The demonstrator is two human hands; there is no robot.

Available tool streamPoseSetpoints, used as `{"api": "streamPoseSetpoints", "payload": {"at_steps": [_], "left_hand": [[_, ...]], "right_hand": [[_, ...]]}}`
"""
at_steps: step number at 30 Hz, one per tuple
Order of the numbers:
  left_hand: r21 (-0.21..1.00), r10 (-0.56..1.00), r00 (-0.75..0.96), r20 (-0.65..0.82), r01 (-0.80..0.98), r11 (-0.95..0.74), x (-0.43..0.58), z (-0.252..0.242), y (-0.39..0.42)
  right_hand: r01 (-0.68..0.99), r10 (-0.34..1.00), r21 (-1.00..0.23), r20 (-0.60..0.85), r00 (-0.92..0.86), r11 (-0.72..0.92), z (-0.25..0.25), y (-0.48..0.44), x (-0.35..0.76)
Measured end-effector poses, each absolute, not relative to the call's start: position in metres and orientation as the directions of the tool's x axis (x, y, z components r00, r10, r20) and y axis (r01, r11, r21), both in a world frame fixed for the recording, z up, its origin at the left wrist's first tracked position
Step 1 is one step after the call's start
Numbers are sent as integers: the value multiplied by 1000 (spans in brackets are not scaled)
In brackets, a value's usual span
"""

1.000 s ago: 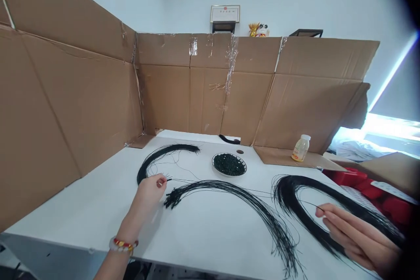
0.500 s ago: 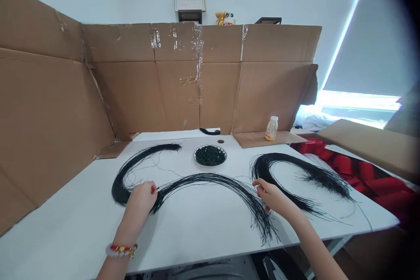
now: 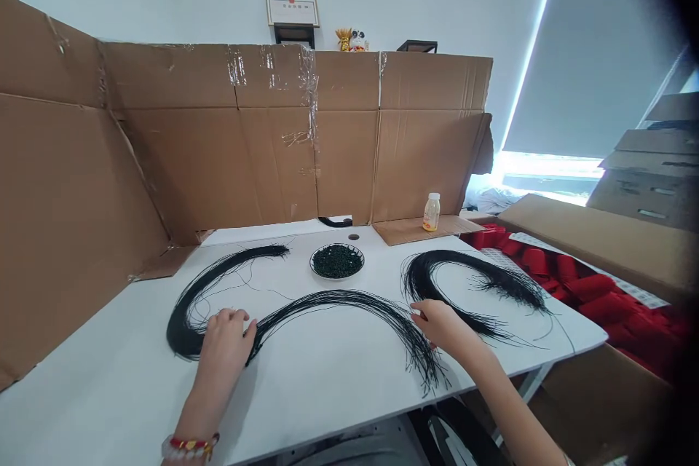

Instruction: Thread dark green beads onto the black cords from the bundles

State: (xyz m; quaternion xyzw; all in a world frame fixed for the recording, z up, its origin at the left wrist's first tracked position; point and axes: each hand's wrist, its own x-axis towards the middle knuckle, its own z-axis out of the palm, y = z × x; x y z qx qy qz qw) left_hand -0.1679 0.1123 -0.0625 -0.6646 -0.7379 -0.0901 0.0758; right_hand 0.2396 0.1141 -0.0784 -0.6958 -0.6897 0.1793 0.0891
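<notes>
My left hand (image 3: 226,338), palm down, lies with its fingers spread and the thumb apart. Its fingers are over the inner edge of the curved left bundle of thin black strands (image 3: 188,317). Close to the thumb is the left end of the arched middle bundle of black strands (image 3: 338,297). My right hand (image 3: 440,324) is between that bundle's frayed right end and the looped right bundle of black strands (image 3: 437,266). Its fingers are bent and slightly apart, with nothing visible in them. Behind the middle bundle stands a bowl of small dark green pieces (image 3: 337,262).
Cardboard panels (image 3: 273,160) wall off the back and left of the white table (image 3: 328,371). A small bottle (image 3: 431,212) stands on a cardboard flap at the back right. Beyond the right edge, an open box holds red items (image 3: 579,287).
My left hand has opened from a closed grip and spread its fingers by the left bundle. The view has turned to the right. My right hand keeps much the same place by the strands.
</notes>
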Motion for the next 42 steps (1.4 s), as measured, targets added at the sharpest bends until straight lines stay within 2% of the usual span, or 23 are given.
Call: {"api": "streamPoseSetpoints", "payload": {"at_steps": [3,8,12,20,31,42], "left_hand": [[9,970,13,243,1000,-15,-141,-63,123],[21,941,292,173,954,-300,-89,-64,155],[49,903,407,136,908,-416,-70,-67,181],[131,892,423,160,887,-444,-64,-84,200],[304,814,527,245,755,-581,-65,-94,205],[328,825,511,244,757,-566,-65,-105,213]], "right_hand": [[948,997,-317,-79,-3,-22,-77,114,236],[971,998,-240,-63,-16,0,-71,105,232],[977,999,-212,-32,-26,18,-65,100,227],[967,999,-254,6,-35,36,-66,103,224],[975,997,-222,-82,-11,-8,-69,109,220],[970,993,-231,-72,-94,75,-72,108,223]]}}
